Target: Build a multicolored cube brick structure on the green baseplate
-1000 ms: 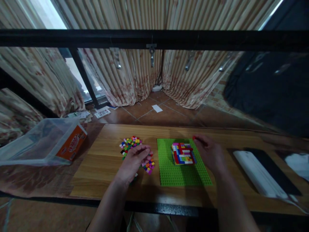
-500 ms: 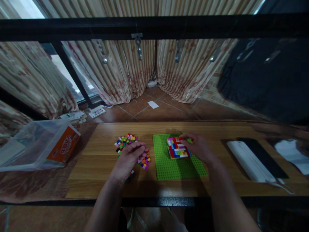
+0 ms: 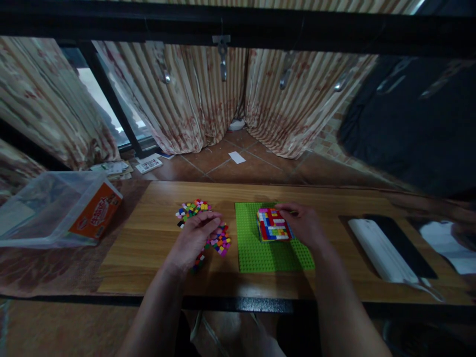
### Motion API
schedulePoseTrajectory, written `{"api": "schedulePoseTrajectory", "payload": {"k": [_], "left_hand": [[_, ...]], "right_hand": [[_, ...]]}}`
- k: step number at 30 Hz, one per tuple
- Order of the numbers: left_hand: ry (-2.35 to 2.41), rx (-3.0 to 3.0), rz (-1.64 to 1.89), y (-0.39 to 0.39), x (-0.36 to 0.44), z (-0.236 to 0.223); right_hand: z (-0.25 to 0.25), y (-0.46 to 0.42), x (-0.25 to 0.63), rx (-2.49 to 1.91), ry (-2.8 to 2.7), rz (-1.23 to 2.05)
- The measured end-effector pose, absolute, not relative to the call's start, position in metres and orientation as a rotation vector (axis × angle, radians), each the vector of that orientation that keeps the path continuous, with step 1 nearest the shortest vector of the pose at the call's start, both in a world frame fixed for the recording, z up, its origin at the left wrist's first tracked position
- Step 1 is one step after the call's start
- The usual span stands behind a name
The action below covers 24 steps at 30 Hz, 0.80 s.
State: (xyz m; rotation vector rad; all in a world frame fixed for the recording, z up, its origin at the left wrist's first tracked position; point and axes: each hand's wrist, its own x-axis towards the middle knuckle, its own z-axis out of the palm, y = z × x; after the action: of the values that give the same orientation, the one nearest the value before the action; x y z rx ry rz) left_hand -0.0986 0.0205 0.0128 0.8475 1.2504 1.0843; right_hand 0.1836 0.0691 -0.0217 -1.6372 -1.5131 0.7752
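Note:
A small block of stacked toy bricks, its top a mix of red, white, blue and yellow, sits on a green studded baseplate. My right hand is at its far right corner, fingers curled and fingertips against the top edge; whether a brick is between them is hidden. To the left, my left hand hovers over a heap of loose coloured bricks, thumb and fingers pressed together. Anything in that pinch is too small to make out. My left hand covers part of the heap.
A clear plastic bin with an orange label stands left of the wooden table. On the right lie a white oblong case with a strap, a dark flat panel and white paper. A black bar with metal brackets crosses above.
The view has tilted slightly, so the scene sits a little differently. Both hands keep nearly the same places, the right at the brick block and the left over the loose bricks.

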Motion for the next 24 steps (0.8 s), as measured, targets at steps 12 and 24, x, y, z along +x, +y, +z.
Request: {"api": "schedulePoseTrajectory", "payload": {"k": [12,24], "left_hand": [[1.269,0.842,1.090,0.0200,-0.0989,0.0152],[1.272,0.868,1.103,0.0196,-0.0985,0.0143]], "right_hand": [[-0.0178,0.0700,0.1824,-1.642,-1.379,0.798],[-0.0144,0.0746,0.1784,-1.624,-1.219,0.921]]}}
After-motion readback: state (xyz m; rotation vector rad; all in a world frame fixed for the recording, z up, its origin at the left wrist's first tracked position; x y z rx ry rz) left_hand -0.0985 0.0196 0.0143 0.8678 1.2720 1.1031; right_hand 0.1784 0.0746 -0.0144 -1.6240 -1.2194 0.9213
